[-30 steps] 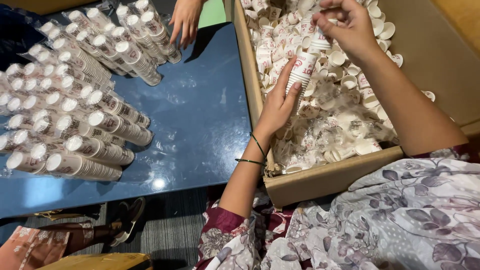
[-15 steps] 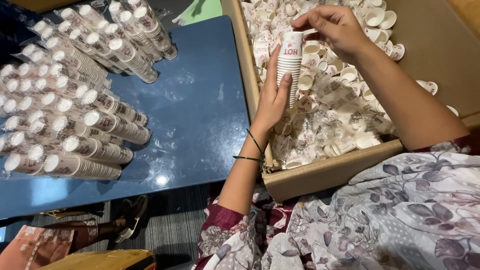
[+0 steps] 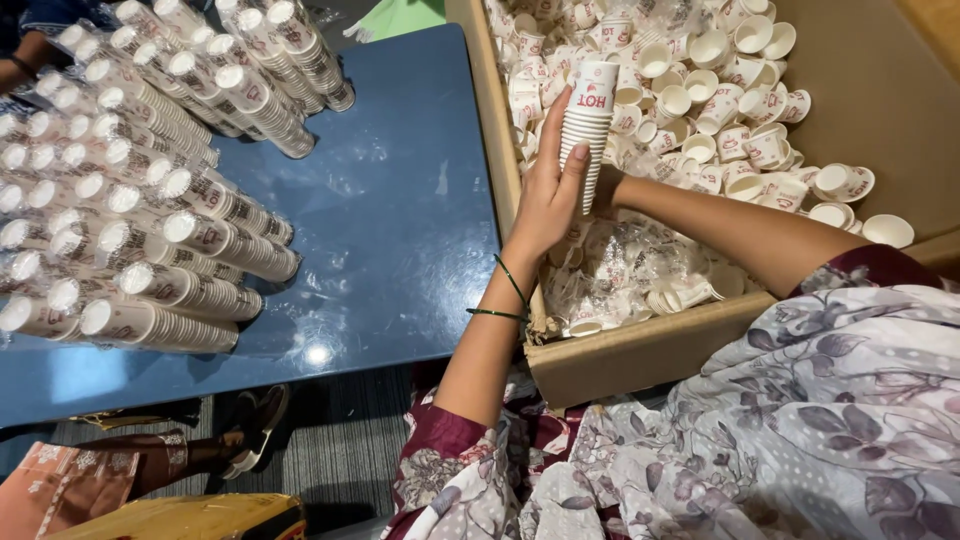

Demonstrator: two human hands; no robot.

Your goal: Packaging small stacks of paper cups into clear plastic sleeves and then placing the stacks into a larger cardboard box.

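Note:
My left hand grips an upright stack of small white paper cups with red print, held over the cardboard box. My right hand is tucked behind the bottom of that stack, mostly hidden by my left hand and the cups; whether it grips the stack cannot be told. The box is full of loose paper cups of the same kind and crumpled clear plastic wrap. A thin green bangle circles my left wrist.
A blue table stands left of the box, carrying several rows of lying cup stacks. Another person's arm shows at the top left. A foot in a sandal rests on the floor below the table.
My right hand dropped from the top of the cup stack to its bottom. The stack now stands upright and taller. The other person's hand at the table's far edge has left.

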